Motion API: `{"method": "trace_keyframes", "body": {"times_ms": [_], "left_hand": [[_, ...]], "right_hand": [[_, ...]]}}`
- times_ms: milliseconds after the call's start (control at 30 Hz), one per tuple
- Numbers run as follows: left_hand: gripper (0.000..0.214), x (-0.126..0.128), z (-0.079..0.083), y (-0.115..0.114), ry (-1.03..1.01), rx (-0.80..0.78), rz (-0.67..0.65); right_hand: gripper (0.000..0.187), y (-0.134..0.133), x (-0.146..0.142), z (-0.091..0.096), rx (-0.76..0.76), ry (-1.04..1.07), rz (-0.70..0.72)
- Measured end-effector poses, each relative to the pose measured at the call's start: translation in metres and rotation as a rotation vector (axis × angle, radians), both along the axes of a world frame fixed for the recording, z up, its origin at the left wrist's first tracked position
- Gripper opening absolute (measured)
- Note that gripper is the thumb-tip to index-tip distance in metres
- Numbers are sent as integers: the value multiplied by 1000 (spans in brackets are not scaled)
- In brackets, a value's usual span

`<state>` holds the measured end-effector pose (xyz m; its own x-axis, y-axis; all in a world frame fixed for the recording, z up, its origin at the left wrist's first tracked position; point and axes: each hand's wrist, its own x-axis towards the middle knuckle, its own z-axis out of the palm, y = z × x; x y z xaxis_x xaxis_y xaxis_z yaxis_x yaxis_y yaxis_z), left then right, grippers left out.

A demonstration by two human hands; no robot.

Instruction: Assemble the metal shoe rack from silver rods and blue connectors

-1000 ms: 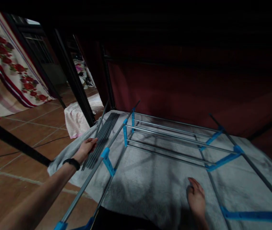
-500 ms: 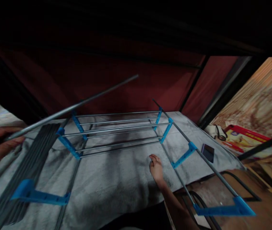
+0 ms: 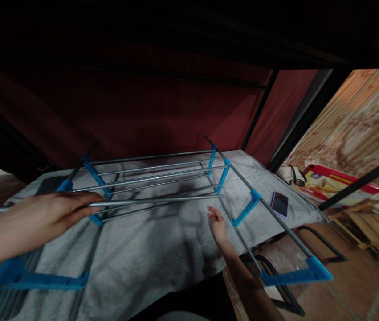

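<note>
- Left hand: fingers closed round a metal rod, palm down, back of the hand up.
- Right hand: fingers loosely curled, no grip on anything that shows; near the rod's right end, apparently not touching it.
- Rod: roughly level, in the air in front of the rack's fitted crossbars; height above the blanket hard to tell.
- Handling (judged): light, thin-walled tube, stiff; smooth metal, so it may slide or roll in a loose grip. Hardly fragile, though it could bend or dent if forced.
- Where to hold: the left fingers are well away from the right end, so that end probably wavers; a second light pinch near the right tip would steady it. Keep both tips bare.
- Rack: side bars joined by blue brackets, e.g. right middle bracket and left front bracket. Brackets look like stiff plastic, likely the weaker part; better to brace beside a joint than twist it.
- Left: bundle of rods, partly behind the left front bracket.
- Under it all: grey blanket, soft, gives under pressure.
- Farther right: phone on the blanket, red and yellow box beyond.
- Behind: dark red curtain.
</note>
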<state>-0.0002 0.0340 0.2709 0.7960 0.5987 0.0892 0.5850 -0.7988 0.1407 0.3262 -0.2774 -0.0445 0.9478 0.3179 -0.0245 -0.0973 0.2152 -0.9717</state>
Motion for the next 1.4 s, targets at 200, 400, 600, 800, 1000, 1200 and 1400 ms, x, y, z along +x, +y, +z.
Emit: {"method": "trace_keyframes", "body": {"times_ms": [200, 400, 600, 800, 1000, 1200, 1400], "left_hand": [[35, 63, -10, -32, 311, -14, -88], [29, 93, -25, -42, 299, -160, -87], [27, 102, -54, -34, 210, -338, -179], [28, 114, -81, -47, 223, -346, -259], [28, 134, -115, -67, 289, -121, -345], [34, 151, -135, -77, 216, -31, -335], [32, 139, -134, -79, 131, 59, -386]], "right_hand": [[34, -9, 6, 25, 181, 230, 85], [31, -23, 20, 52, 405, 438, 118], [20, -23, 43, 69, 479, 463, 102], [12, -26, 64, 64, 487, 424, 35], [21, -28, 72, 30, 345, 307, 39], [23, -31, 76, 24, 281, 251, 31], [28, -35, 84, 27, 155, 126, 72]]}}
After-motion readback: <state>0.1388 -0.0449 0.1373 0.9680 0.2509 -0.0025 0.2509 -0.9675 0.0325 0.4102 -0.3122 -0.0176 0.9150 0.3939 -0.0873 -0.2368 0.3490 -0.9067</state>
